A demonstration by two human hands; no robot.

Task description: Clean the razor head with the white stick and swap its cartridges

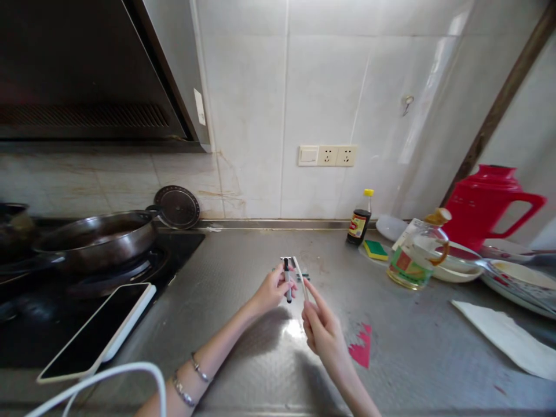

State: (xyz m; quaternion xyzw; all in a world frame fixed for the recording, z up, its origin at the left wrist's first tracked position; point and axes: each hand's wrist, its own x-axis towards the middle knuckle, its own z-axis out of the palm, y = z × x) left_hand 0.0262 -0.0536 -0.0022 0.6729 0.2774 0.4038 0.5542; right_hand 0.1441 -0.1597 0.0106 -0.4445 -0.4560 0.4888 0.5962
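My left hand (275, 288) is closed around the grey and black handle of what looks like a razor (287, 282), held upright with its wide head at the top. In my right hand (321, 324) is a slim white stick (299, 275), pinched with the index finger stretched along it. Its tip comes close to the razor's head; whether they touch I cannot tell. Both hands are over the steel counter (243, 255). A small dark greenish thing, partly hidden, shows behind the stick. To the right of my right hand lies a jagged piece of red paper or film (361, 347).
At left, a steel pan (104, 231) stands on the black stove, with a phone (95, 336) and white cable in front. At right are a sauce bottle (359, 223), a sponge (376, 250), a glass jug (412, 263), a red thermos (482, 208), dishes and a white cloth (506, 336).
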